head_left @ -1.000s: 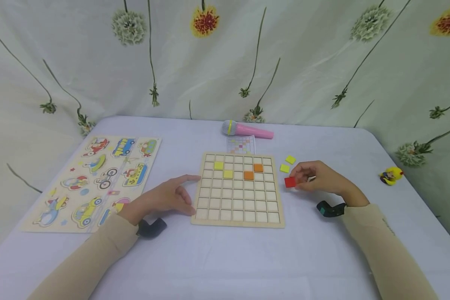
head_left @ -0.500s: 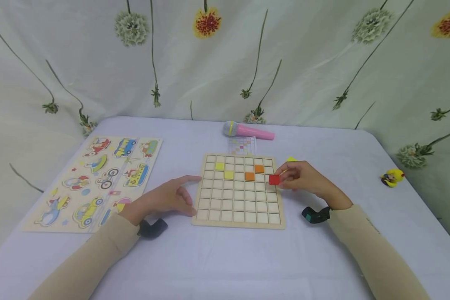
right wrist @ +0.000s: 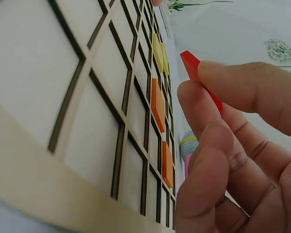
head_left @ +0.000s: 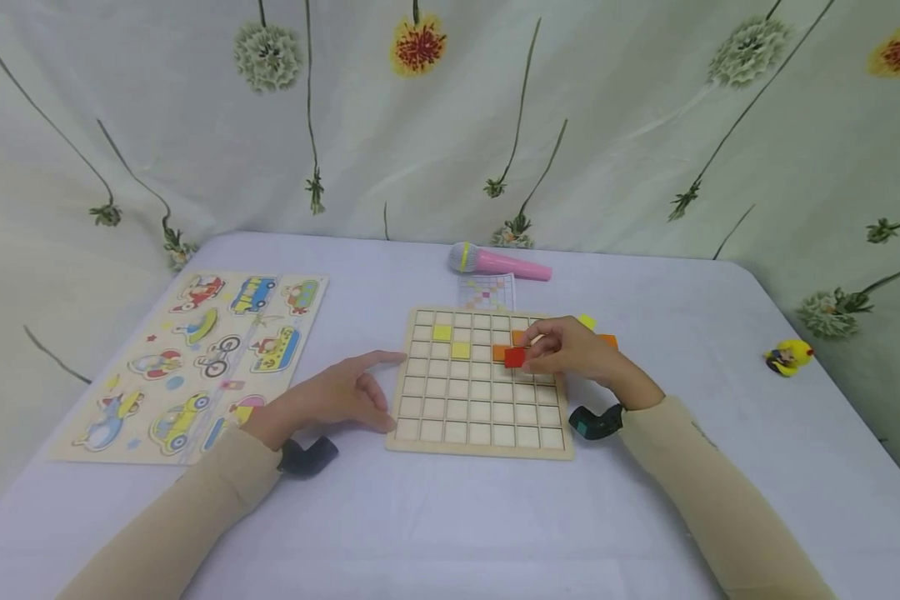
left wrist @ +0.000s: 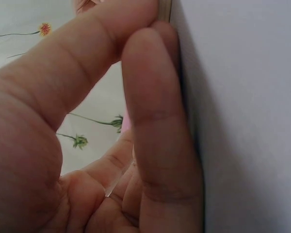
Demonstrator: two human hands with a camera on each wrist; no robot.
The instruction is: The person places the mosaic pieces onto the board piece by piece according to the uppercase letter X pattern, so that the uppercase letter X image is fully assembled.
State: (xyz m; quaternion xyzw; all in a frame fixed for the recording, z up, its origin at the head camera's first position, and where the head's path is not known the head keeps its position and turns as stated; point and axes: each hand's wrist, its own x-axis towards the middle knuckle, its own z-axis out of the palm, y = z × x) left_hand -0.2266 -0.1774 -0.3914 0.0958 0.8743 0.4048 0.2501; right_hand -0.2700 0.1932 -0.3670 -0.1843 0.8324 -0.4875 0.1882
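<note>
My right hand (head_left: 570, 352) pinches a red square tile (head_left: 515, 357) between thumb and fingers. In the right wrist view, the red tile (right wrist: 202, 80) is tilted and raised above the wooden grid board (right wrist: 19, 155). Two orange tiles (head_left: 500, 352) sit in the board's upper right part, one partly behind my fingers. Two yellow tiles (head_left: 461, 350) lie in cells at the upper left. My left hand (head_left: 342, 392) touches the left edge of the grid board (head_left: 480, 455), index finger stretched out and thumb near the lower corner.
A small printed pattern card (head_left: 487, 292) and a pink toy microphone (head_left: 510, 265) lie behind the board. Loose yellow (head_left: 587, 321) and orange tiles (head_left: 609, 341) show past my right hand. A picture puzzle board (head_left: 183, 367) is at left, a yellow toy figure (head_left: 789, 357) at right.
My right hand has carried the red tile leftward from the table beside the board to over its upper right cells. My left hand stays at the board's edge.
</note>
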